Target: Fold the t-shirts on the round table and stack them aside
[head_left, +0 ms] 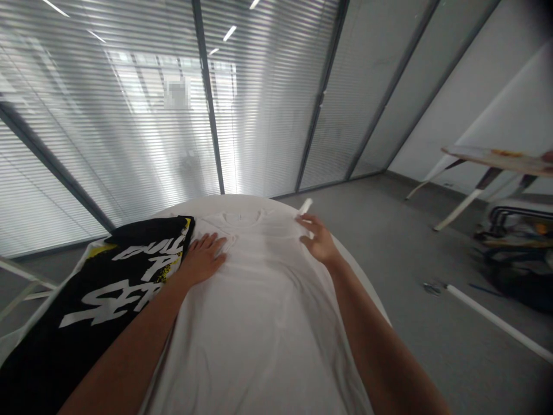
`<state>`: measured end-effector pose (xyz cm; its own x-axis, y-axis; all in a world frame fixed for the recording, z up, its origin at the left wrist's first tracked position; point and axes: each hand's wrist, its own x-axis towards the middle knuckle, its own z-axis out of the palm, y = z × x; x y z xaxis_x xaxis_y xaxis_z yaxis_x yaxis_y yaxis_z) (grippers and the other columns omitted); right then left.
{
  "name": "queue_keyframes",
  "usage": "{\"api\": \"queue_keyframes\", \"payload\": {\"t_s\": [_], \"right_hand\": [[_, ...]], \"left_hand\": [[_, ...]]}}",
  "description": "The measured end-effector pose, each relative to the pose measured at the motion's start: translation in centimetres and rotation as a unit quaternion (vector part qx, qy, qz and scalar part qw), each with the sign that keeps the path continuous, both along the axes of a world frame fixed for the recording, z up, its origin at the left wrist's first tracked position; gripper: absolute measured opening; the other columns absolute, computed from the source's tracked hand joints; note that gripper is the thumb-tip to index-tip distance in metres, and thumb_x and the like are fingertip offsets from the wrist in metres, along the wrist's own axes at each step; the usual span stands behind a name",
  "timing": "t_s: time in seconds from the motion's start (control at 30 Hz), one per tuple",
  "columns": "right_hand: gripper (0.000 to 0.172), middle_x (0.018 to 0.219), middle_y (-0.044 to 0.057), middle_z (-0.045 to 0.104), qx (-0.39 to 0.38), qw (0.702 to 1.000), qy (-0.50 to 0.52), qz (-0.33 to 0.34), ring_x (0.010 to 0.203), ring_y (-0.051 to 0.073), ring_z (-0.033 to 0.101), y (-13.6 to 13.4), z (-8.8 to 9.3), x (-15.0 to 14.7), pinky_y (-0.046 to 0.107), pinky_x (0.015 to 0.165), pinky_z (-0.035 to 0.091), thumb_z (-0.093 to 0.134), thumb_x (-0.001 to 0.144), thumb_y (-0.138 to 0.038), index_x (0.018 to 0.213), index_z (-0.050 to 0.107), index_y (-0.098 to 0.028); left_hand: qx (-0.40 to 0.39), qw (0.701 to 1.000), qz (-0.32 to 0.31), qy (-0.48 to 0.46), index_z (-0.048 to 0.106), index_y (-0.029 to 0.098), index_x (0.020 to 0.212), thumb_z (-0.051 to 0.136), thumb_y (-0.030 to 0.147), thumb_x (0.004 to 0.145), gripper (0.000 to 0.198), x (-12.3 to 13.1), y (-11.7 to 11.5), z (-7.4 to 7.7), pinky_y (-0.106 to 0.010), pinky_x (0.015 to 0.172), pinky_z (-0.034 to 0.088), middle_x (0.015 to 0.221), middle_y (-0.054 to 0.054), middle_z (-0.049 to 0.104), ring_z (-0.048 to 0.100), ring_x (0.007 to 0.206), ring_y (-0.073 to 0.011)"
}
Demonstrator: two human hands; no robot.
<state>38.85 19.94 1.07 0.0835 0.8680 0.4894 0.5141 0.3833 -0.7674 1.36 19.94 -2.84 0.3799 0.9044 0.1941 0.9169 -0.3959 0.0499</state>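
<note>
A white T-shirt [259, 323] lies spread on a round white table [367, 288], its collar toward the far side. My left hand [203, 259] rests flat on the shirt just below the collar, fingers apart and holding nothing. My right hand [317, 239] is at the far right edge of the shirt, fingers curled and pinching the fabric near the shoulder. A small white strip of the edge [305, 206] sticks up beyond those fingers. To the left, a black T-shirt with white and yellow print [99, 305] lies against the white one, partly under my left forearm.
Grey carpet [410, 230] surrounds the table. Glass partitions with white blinds [129, 115] stand ahead. On the right are a small table [496, 161], a dark heap of bags and frames [514, 259], and a white tube [496, 323] on the floor.
</note>
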Motion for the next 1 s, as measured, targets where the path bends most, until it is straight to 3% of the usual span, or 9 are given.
{"api": "queue_keyframes", "payload": {"t_s": [0.07, 0.13, 0.23, 0.33, 0.5, 0.7, 0.83, 1.0], "right_hand": [[0.024, 0.119, 0.009, 0.065, -0.015, 0.988, -0.076, 0.133, 0.121, 0.026, 0.055, -0.5, 0.0, -1.3, 0.044, 0.106, 0.039, 0.064, 0.071, -0.023, 0.092, 0.075, -0.023], [0.021, 0.113, 0.009, 0.067, -0.031, 0.978, -0.112, 0.171, 0.113, 0.024, 0.06, -0.8, -0.3, -2.1, 0.043, 0.103, 0.043, 0.061, 0.075, -0.023, 0.09, 0.075, -0.023], [0.031, 0.117, 0.009, 0.066, -0.037, 0.978, -0.158, 0.133, 0.111, 0.022, 0.061, -0.8, -0.9, -2.4, 0.041, 0.102, 0.044, 0.06, 0.076, -0.018, 0.103, 0.074, -0.023], [0.037, 0.134, 0.008, 0.058, -0.068, 0.968, -0.222, 0.092, 0.125, 0.023, 0.053, -0.5, -1.5, -2.2, 0.043, 0.108, 0.038, 0.062, 0.076, -0.018, 0.112, 0.071, -0.025], [0.056, 0.149, 0.009, 0.044, -0.123, 0.934, -0.323, 0.09, 0.138, 0.022, 0.039, -0.6, -1.9, -2.8, 0.04, 0.115, 0.029, 0.059, 0.088, -0.035, 0.142, 0.049, -0.024], [0.056, 0.157, 0.008, 0.028, -0.14, 0.904, -0.404, -0.009, 0.146, 0.03, 0.019, -1.5, -2.2, -4.8, 0.054, 0.116, 0.019, 0.03, 0.1, -0.045, 0.152, 0.031, -0.025], [0.056, 0.159, 0.006, 0.025, -0.167, 0.876, -0.452, -0.004, 0.146, 0.029, 0.018, -1.8, -2.4, -5.3, 0.053, 0.116, 0.014, 0.027, 0.099, -0.047, 0.152, 0.031, -0.028], [0.055, 0.16, 0.001, 0.022, -0.176, 0.868, -0.464, 0.019, 0.147, 0.027, 0.016, -1.6, -2.3, -5.0, 0.052, 0.117, 0.011, 0.027, 0.099, -0.048, 0.151, 0.03, -0.032]], "left_hand": [[-0.003, 1.0, 0.002, -0.001, 0.043, 0.029, 0.145, 0.037, 0.048, 0.094, 0.056, -0.1, 0.1, -0.1, -0.049, 0.113, 0.027, 0.153, -0.007, 0.039, 0.032, 0.142, -0.0308], [-0.006, 1.0, 0.005, -0.002, 0.042, 0.029, 0.146, 0.037, 0.049, 0.094, 0.056, -0.1, 0.1, -0.2, -0.049, 0.113, 0.027, 0.153, -0.007, 0.039, 0.032, 0.141, -0.0311], [-0.006, 1.0, 0.001, -0.006, 0.042, 0.029, 0.146, 0.037, 0.049, 0.094, 0.056, -0.1, 0.1, -0.1, -0.05, 0.113, 0.027, 0.153, -0.007, 0.039, 0.032, 0.142, -0.0312], [-0.003, 1.0, 0.001, -0.008, 0.043, 0.029, 0.145, 0.038, 0.048, 0.094, 0.055, 0.0, 0.1, -0.1, -0.05, 0.113, 0.027, 0.153, -0.007, 0.039, 0.032, 0.141, -0.031], [-0.004, 1.0, 0.001, -0.005, 0.042, 0.029, 0.146, 0.037, 0.048, 0.094, 0.056, 0.0, 0.1, -0.1, -0.049, 0.113, 0.026, 0.154, -0.007, 0.038, 0.032, 0.142, -0.0303], [-0.01, 1.0, 0.007, 0.001, 0.041, 0.029, 0.146, 0.036, 0.048, 0.094, 0.056, 0.0, 0.2, 0.0, -0.049, 0.114, 0.026, 0.154, -0.007, 0.037, 0.031, 0.142, -0.0304], [-0.007, 1.0, 0.01, 0.005, 0.041, 0.029, 0.147, 0.035, 0.049, 0.094, 0.056, 0.1, 0.3, 0.0, -0.049, 0.113, 0.027, 0.154, -0.007, 0.037, 0.031, 0.142, -0.0303], [-0.018, 1.0, 0.014, 0.002, 0.041, 0.029, 0.146, 0.036, 0.048, 0.094, 0.056, 0.2, 0.2, 0.3, -0.05, 0.114, 0.026, 0.155, -0.008, 0.035, 0.029, 0.143, -0.0316]]}}
